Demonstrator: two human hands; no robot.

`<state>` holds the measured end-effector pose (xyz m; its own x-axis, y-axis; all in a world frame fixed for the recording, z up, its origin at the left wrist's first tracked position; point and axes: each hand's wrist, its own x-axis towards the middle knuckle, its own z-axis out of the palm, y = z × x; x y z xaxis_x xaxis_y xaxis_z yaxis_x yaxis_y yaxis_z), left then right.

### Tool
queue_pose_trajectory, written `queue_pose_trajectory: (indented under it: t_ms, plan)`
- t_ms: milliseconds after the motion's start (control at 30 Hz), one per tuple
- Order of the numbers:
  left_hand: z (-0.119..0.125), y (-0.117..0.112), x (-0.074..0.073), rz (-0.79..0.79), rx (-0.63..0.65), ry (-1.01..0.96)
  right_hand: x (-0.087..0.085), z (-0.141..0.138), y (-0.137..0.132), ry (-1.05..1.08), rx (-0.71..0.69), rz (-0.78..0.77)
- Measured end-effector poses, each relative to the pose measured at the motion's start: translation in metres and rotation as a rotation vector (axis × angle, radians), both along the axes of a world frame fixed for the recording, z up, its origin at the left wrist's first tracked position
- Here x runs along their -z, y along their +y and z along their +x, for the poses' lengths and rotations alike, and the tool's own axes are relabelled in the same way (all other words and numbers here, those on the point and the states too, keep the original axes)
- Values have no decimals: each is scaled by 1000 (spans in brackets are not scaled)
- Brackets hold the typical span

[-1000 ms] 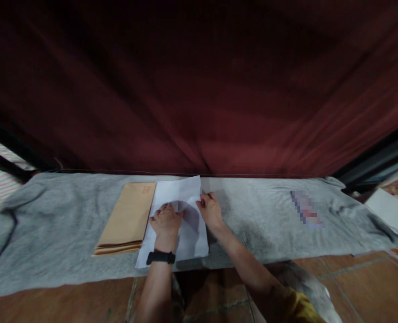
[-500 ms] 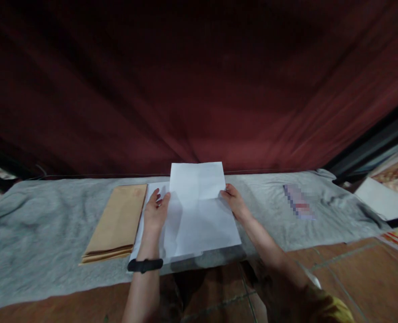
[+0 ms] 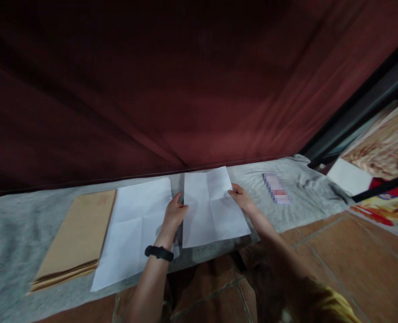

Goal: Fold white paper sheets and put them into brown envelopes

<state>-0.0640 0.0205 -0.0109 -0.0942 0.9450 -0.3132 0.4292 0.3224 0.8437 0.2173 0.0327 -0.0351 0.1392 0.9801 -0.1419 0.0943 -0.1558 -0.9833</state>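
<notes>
Both my hands hold one creased white sheet of paper [image 3: 212, 208] just above the grey cloth [image 3: 13, 229]. My left hand [image 3: 174, 214], with a black band on its wrist, grips the sheet's left edge. My right hand [image 3: 242, 198] pinches its right edge. To the left of that sheet a white stack of paper [image 3: 133, 229] lies flat on the cloth. A pile of brown envelopes [image 3: 76, 235] rests further left, beside the stack.
A dark red curtain [image 3: 185, 89] hangs behind the cloth. A small blurred-out item [image 3: 275, 188] lies on the cloth to the right. Brown floor tiles [image 3: 347, 264] run along the near side. Coloured printed sheets [image 3: 383, 211] lie at far right.
The top sheet has come off the stack and moved right, held in both hands, now clear of the stack. The view has swung to the right.
</notes>
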Motion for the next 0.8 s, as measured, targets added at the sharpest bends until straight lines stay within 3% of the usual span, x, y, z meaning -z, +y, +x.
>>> queue_pose_trajectory:
  t_ms: [67,133,233,367,433,567,800]
  plan:
    - [4,1,3,6,75,121,1,7,2,-204,43,-7]
    - [7,0,4,13,135,219,0,8,0,-462,111,82]
    - [7,-6,0,19,184,341,-3,-7,-11,-739,0,290]
    - [7,-15,-6,-6,224,426,-3,-47,-37,-865,-403,442]
    - [7,-19,-7,-16,242,425,0,-61,-47,-906,-511,464]
    - [7,-24,-4,-26,229,399,5,-62,-52,-961,-551,429]
    - [5,-31,3,-59,221,385,11,-21,-28,-1067,-486,337]
